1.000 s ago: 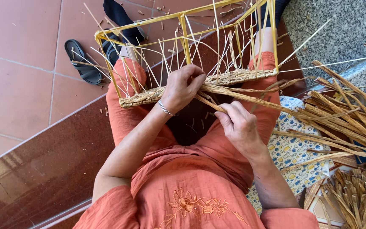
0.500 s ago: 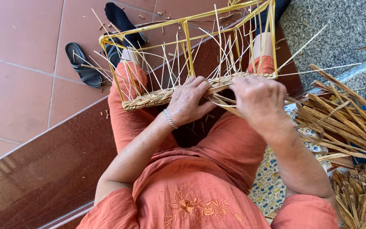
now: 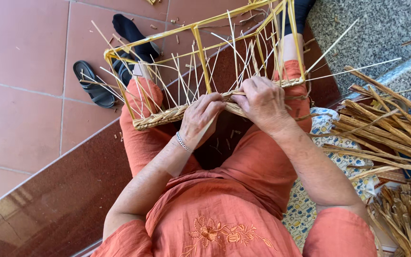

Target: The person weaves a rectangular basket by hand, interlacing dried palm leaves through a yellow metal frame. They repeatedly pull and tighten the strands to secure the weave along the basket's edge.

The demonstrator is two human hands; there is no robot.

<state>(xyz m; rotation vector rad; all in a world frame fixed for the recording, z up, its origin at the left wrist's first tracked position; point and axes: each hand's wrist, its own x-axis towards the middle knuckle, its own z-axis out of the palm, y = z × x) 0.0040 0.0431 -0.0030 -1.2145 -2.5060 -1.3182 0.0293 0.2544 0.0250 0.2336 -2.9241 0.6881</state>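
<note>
Hands (image 3: pixel 200 116) (image 3: pixel 262 100) pinch coarse plaited rim (image 3: pixel 167 115), seemingly straw.

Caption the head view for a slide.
Both hands, left and right, grip the woven edge of a straw basket frame on the lap.

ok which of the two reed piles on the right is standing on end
The lower pile in the corner: its cut ends face up. The upper pile lies flat, stalks running sideways.

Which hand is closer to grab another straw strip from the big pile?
Probably the right hand: the pile of straw strips lies on that side. The left hand sits farther away on the woven band.
</note>
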